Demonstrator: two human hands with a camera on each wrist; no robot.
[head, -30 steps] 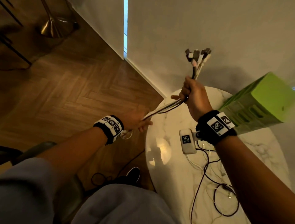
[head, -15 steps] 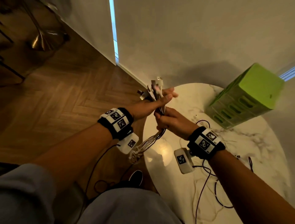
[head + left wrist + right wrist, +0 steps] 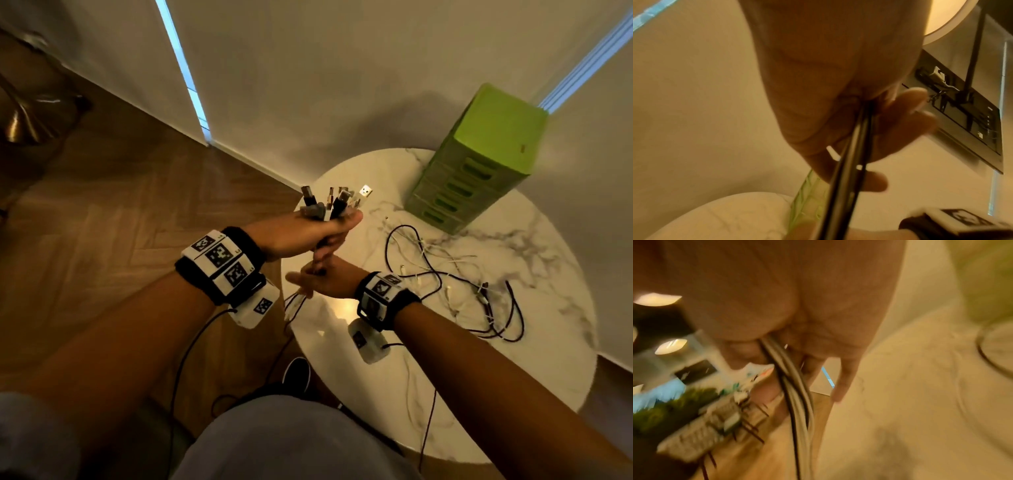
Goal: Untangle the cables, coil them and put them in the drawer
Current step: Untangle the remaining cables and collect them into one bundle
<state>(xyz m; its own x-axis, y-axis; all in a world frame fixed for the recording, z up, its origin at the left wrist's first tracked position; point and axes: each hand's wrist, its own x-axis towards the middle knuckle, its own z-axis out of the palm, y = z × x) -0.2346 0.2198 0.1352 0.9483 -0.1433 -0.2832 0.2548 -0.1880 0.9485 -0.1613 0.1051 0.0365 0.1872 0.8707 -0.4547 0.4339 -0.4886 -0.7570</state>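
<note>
My left hand (image 3: 322,229) grips a bundle of black and white cables just below their USB plugs (image 3: 337,202), which stick up above the fist. Directly beneath it, my right hand (image 3: 320,279) is closed round the same cable bundle (image 3: 795,394); the strands hang down past the table edge. In the left wrist view the dark cables (image 3: 851,162) run out of my palm. More loose black and white cables (image 3: 455,284) lie tangled on the round marble table (image 3: 376,394). A green drawer unit (image 3: 479,161), all drawers closed, stands at the table's back.
The table sits in a corner against white walls. Wooden floor lies to the left, with a brass lamp base (image 3: 20,126) far left. A dark shoe (image 3: 296,375) and a thin black wire (image 3: 185,356) are below the table edge by my lap.
My hands came together; the plug ends passed from my raised right hand into my left. My right hand has dropped below the left along the bundle. The view swung right, over the table.
</note>
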